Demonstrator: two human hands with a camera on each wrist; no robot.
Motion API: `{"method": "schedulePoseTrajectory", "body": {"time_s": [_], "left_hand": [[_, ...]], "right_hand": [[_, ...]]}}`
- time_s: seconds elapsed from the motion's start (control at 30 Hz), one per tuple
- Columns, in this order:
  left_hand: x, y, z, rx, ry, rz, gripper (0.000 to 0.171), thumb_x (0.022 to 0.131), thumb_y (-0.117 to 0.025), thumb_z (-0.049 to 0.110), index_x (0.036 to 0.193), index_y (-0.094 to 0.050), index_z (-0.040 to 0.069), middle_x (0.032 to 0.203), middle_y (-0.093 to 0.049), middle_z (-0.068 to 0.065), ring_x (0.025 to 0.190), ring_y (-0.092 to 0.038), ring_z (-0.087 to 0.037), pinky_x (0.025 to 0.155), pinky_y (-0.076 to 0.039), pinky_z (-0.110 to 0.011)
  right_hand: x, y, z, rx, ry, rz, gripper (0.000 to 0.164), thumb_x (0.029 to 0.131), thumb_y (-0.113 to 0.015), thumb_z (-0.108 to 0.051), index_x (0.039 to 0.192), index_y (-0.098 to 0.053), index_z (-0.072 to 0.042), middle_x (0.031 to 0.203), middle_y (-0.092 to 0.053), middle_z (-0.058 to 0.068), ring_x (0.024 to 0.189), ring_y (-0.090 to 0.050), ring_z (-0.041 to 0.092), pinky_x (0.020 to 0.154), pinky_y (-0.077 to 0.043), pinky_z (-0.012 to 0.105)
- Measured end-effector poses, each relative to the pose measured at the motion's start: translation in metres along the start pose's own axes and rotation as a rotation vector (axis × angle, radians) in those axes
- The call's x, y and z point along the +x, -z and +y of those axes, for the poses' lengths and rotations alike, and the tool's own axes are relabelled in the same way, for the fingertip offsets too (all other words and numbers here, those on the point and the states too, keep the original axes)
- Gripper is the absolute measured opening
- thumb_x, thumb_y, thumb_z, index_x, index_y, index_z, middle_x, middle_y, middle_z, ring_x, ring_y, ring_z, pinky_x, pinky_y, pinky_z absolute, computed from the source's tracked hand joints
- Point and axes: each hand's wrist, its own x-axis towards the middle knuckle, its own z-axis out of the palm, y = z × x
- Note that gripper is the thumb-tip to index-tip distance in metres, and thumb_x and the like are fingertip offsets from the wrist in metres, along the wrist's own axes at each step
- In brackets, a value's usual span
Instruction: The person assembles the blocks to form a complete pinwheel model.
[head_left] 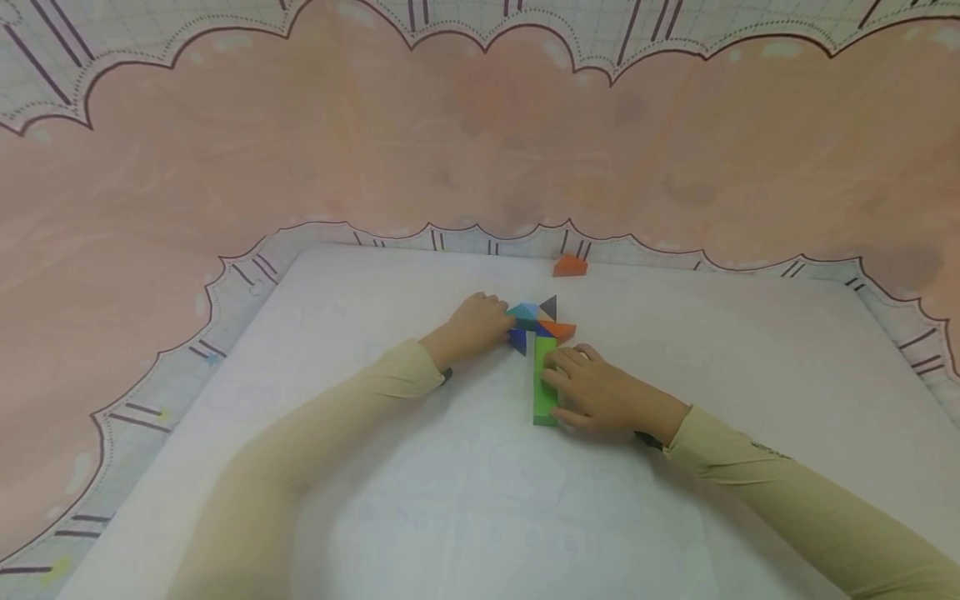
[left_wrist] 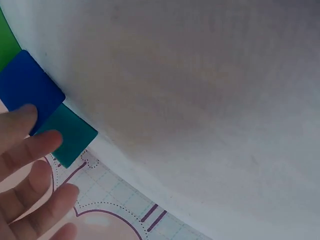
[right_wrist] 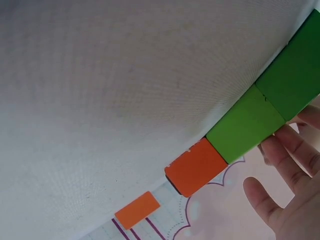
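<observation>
Several coloured blocks form a figure on the white table. My left hand [head_left: 477,325] is at its left side. In the left wrist view, one fingertip touches a blue block [left_wrist: 35,82] and another touches a teal block [left_wrist: 75,137]. My right hand [head_left: 596,387] lies along the right side of a green strip. Its fingertips touch the upper edge of the light green block [right_wrist: 245,122], near the dark green block [right_wrist: 295,65]. An orange block [right_wrist: 196,167] adjoins the light green one. Light blue [head_left: 528,309] and grey [head_left: 549,308] triangular pieces sit at the far end.
A separate orange block [head_left: 570,266] lies beyond the figure, close to the table's far edge. The white tabletop [head_left: 420,517] spreads around both arms. A pink patterned cloth [head_left: 450,150] with scalloped outlines shows past the table's edges.
</observation>
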Motion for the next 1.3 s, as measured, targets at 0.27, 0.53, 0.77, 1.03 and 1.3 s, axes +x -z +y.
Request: {"method": "schedulePoseTrajectory", "body": {"time_s": [0.27,0.53,0.77,1.03,1.3], "left_hand": [[-0.002,0.005,0.000,-0.026,-0.076,0.060,0.033,0.087,-0.064,0.031,0.116,-0.061,0.015,0.112,-0.066,-0.005,0.101,-0.062,-0.020,0.092,-0.049,-0.034],[0.003,0.006,0.002,-0.052,-0.133,0.114,0.034,0.087,-0.066,0.026,0.119,-0.060,0.017,0.110,-0.066,-0.005,0.100,-0.063,-0.020,0.093,-0.050,-0.034],[0.009,0.008,0.005,-0.048,-0.120,0.109,0.036,0.087,-0.065,0.026,0.121,-0.059,0.017,0.114,-0.065,-0.007,0.103,-0.062,-0.021,0.095,-0.049,-0.034],[0.016,0.006,0.004,-0.018,-0.108,0.135,0.032,0.087,-0.066,0.026,0.118,-0.060,0.018,0.108,-0.066,-0.005,0.097,-0.063,-0.020,0.088,-0.051,-0.032],[0.016,0.013,0.000,-0.031,-0.123,0.105,0.033,0.087,-0.065,0.028,0.118,-0.061,0.017,0.108,-0.066,-0.005,0.097,-0.063,-0.020,0.089,-0.051,-0.032]], "right_hand": [[-0.001,-0.001,0.002,-0.005,0.011,0.019,0.042,0.091,-0.052,-0.043,0.116,-0.051,-0.010,0.123,-0.050,0.010,0.117,-0.046,0.025,0.102,-0.038,0.048],[-0.002,-0.004,0.003,-0.006,0.026,0.033,0.037,0.092,-0.051,-0.043,0.110,-0.050,-0.011,0.121,-0.050,0.009,0.117,-0.045,0.024,0.101,-0.038,0.047],[-0.002,-0.004,0.003,-0.014,0.035,0.061,0.037,0.091,-0.054,-0.042,0.110,-0.050,-0.011,0.120,-0.051,0.009,0.115,-0.046,0.024,0.100,-0.039,0.047],[-0.003,-0.003,0.002,-0.011,0.039,0.071,0.038,0.090,-0.055,-0.041,0.112,-0.050,-0.010,0.121,-0.051,0.010,0.115,-0.047,0.024,0.099,-0.040,0.048],[-0.002,0.000,0.001,0.000,0.025,0.052,0.038,0.090,-0.055,-0.042,0.111,-0.050,-0.010,0.121,-0.051,0.010,0.116,-0.047,0.024,0.100,-0.040,0.048]]}}
